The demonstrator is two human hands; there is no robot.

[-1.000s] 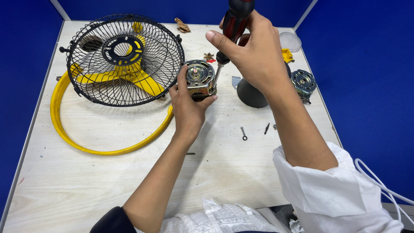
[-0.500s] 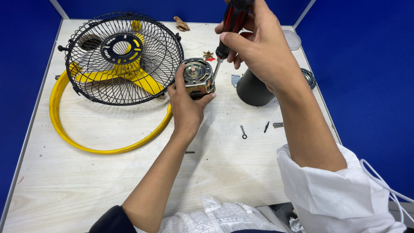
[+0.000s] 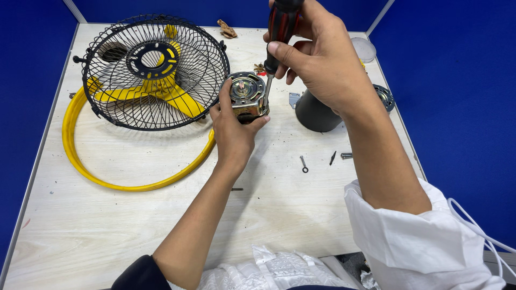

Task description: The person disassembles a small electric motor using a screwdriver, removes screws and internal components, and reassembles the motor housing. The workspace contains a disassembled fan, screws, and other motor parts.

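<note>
Screwdriver (image 3: 280, 32) now lower, 1 motor (image 3: 246, 95)

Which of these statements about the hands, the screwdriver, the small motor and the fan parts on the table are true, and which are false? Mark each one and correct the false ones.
1. The left hand holds the small motor off the table. True.
2. The right hand grips a screwdriver with its tip down at the motor. True.
3. The black wire fan guard stands upright on its edge. False: it lies flat over the yellow fan blade.
4. The yellow ring hangs on the left wrist. False: it lies on the table, partly under the guard.
5. A dark cone-shaped housing sits right of the motor. True.
</note>
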